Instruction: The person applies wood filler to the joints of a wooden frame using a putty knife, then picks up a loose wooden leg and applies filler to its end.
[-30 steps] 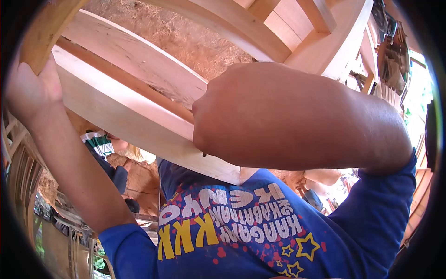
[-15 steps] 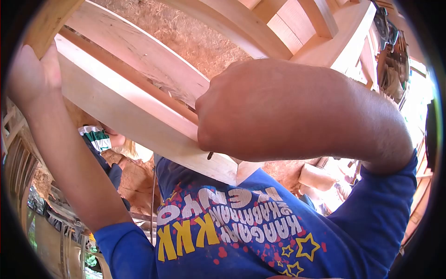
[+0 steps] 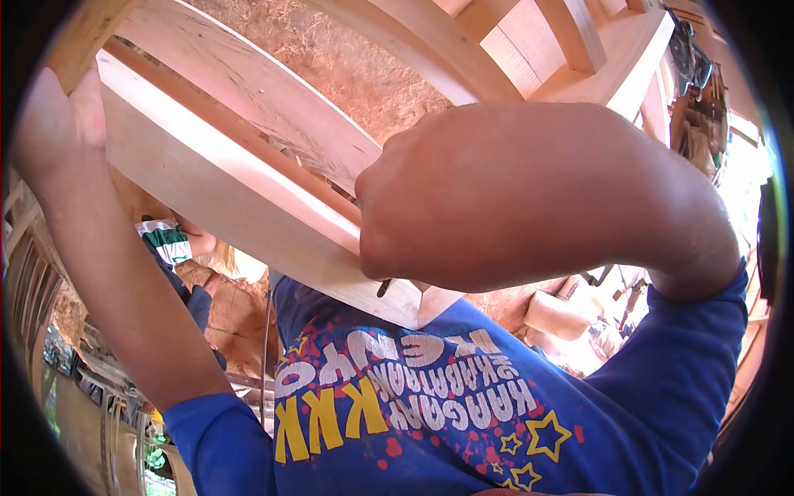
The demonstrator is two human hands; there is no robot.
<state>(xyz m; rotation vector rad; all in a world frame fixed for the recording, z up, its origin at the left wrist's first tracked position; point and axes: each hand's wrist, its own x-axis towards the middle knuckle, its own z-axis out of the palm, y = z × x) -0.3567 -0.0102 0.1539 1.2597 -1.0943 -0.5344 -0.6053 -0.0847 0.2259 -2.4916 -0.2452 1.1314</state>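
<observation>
My left hand (image 3: 58, 124) is wrapped round a wooden piece (image 3: 91, 33) at the upper left; part of its grip is cut off by the dark image border. My right hand (image 3: 413, 198) is a closed fist, knuckles forward, over the near end of a pale wooden beam (image 3: 240, 215). A small dark tip (image 3: 383, 288) pokes out below the fist against the wood. What the fist holds is otherwise hidden behind my hand and forearm. The beam's squared end (image 3: 430, 304) lies close to my blue shirt.
Beyond the beam runs another smooth plank (image 3: 248, 83), with brown dirt ground (image 3: 331, 66) behind it. A slatted wooden frame (image 3: 571, 41) stands at the upper right. Another person (image 3: 169, 244) is partly visible at left, beyond my left arm. Stacked wood lines the left edge.
My right fist and the dark tip below it have shifted slightly right and down, toward the beam's near end. My left hand stays on the wooden piece.
</observation>
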